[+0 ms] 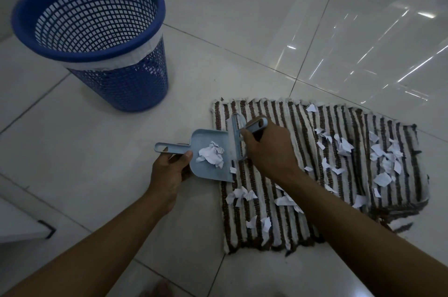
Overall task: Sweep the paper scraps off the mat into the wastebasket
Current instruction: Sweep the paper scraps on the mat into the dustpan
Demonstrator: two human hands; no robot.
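A brown-and-white striped mat [303, 131] lies on the tiled floor, strewn with several white paper scraps [383, 163]. My left hand [169, 175] grips the handle of a light blue dustpan [201, 168] held at the mat's left edge; a small pile of scraps [211, 154] sits in the pan. My right hand [269, 148] grips the handle of a small light blue brush [236, 136], whose head stands at the pan's mouth. A blue mesh wastebasket [121, 83] with a white liner stands upright at the far left, apart from both hands.
Glossy white floor tiles [242, 29] surround the mat. A white object with a black bracket [46, 227] lies at the left edge of view, near my left forearm.
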